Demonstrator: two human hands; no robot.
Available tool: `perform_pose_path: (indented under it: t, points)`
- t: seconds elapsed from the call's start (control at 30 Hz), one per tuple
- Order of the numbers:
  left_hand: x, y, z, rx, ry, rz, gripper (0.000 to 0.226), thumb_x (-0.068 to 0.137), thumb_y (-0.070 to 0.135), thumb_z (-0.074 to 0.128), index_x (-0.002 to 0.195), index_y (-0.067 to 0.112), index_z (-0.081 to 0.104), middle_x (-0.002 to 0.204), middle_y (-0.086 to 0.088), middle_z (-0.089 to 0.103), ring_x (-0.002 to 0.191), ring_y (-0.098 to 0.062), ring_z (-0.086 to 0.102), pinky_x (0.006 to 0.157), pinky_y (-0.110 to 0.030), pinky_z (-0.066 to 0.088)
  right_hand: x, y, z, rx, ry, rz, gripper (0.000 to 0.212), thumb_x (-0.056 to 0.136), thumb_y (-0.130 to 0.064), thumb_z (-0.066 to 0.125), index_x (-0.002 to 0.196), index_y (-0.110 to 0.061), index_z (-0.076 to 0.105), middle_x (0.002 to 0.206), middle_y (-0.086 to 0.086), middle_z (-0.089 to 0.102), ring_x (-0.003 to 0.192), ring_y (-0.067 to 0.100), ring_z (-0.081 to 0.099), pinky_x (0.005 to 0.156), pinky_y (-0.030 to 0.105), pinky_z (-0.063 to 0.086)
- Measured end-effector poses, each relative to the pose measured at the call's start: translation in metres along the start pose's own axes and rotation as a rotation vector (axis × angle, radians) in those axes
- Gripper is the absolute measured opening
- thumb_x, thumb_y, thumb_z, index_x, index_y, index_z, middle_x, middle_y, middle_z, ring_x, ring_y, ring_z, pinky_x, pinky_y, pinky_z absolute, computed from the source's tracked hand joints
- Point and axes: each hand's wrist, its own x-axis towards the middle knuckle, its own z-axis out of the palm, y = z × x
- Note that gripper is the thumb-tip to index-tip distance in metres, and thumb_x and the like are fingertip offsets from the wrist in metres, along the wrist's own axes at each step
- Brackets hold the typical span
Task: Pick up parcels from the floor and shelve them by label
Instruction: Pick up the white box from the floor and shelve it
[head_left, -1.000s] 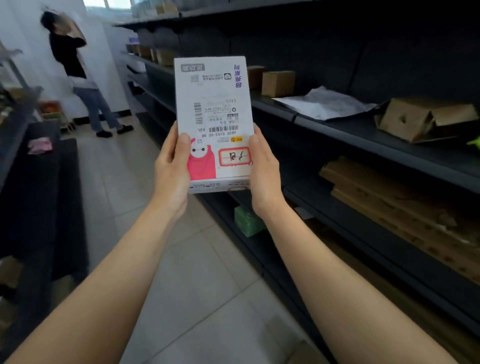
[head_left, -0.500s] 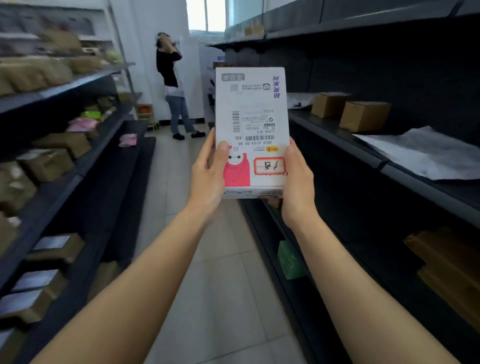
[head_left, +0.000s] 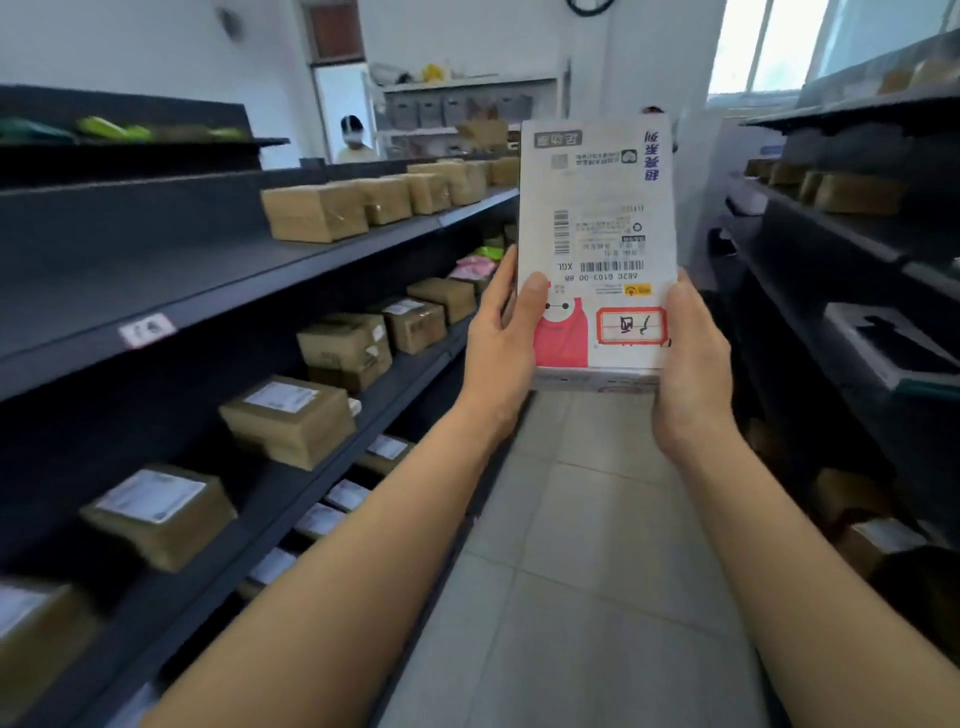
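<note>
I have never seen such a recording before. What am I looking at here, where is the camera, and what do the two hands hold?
There is no machine here. A person wears one wide-angle camera on the head, so you look forward and down along their own two bare arms.

The left hand and the right hand together hold up a flat white parcel, one hand on each lower side. Its printed label with barcodes faces the camera and appears upside down. Near the bottom are a pink figure and a red-framed box with handwriting.

The person stands in an aisle with a tiled floor. On the left, dark shelves carry many brown cardboard boxes, several with white labels. More dark shelves stand on the right. Far behind, another person is partly visible.
</note>
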Motion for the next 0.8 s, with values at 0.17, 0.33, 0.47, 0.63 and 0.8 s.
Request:
perform_pose_path:
  t: [0.17, 0.33, 0.47, 0.63, 0.8]
  points:
    - [0.038, 0.017, -0.049, 0.073, 0.111, 0.057, 0.048, 0.102, 0.022, 0.048, 0.148, 0.018, 0.036, 0.137, -0.013, 0.06, 0.119, -0.029, 0.061, 0.101, -0.047, 0.05, 0.037, 0.022, 0.068, 0.194, -0.154, 0.022, 0.044, 0.1, -0.031, 0.045, 0.138, -0.013, 0.054, 0.114, 0.006, 0.075, 0.096, 0.02, 0.074, 0.07, 0.027, 0.06]
    - [0.063, 0.041, -0.093, 0.171, 0.245, 0.119, 0.047, 0.101, 0.022, 0.049, 0.147, 0.018, 0.038, 0.135, -0.013, 0.061, 0.113, -0.025, 0.066, 0.091, -0.037, 0.057, 0.065, 0.042, 0.135, 0.381, -0.357, 0.054, 0.05, 0.095, -0.033, 0.048, 0.142, -0.018, 0.051, 0.123, 0.005, 0.072, 0.106, 0.02, 0.071, 0.081, 0.032, 0.059]
    - [0.084, 0.066, -0.125, 0.294, 0.418, 0.208, 0.045, 0.102, 0.024, 0.048, 0.145, 0.017, 0.04, 0.13, -0.008, 0.065, 0.104, -0.018, 0.069, 0.088, -0.035, 0.058, 0.086, 0.045, 0.196, 0.462, -0.562, 0.088, 0.049, 0.095, -0.034, 0.049, 0.143, -0.023, 0.05, 0.118, -0.002, 0.074, 0.104, 0.016, 0.072, 0.074, 0.027, 0.058]
    - [0.091, 0.101, -0.164, 0.42, 0.696, 0.254, 0.049, 0.099, 0.036, 0.049, 0.146, 0.026, 0.04, 0.129, -0.003, 0.066, 0.107, -0.022, 0.069, 0.096, -0.048, 0.054, 0.096, 0.043, 0.27, 0.501, -0.858, 0.113, 0.051, 0.097, -0.04, 0.048, 0.146, -0.025, 0.045, 0.124, -0.001, 0.07, 0.104, 0.013, 0.071, 0.079, 0.029, 0.06]
    - [0.066, 0.144, -0.203, 0.563, 0.978, 0.245, 0.049, 0.095, 0.044, 0.053, 0.134, 0.019, 0.037, 0.126, -0.002, 0.063, 0.097, -0.013, 0.07, 0.089, -0.041, 0.056, 0.068, 0.025, 0.338, 0.499, -1.061, 0.172, 0.04, 0.089, -0.047, 0.053, 0.121, -0.022, 0.051, 0.108, -0.001, 0.073, 0.09, 0.008, 0.073, 0.067, 0.02, 0.057]
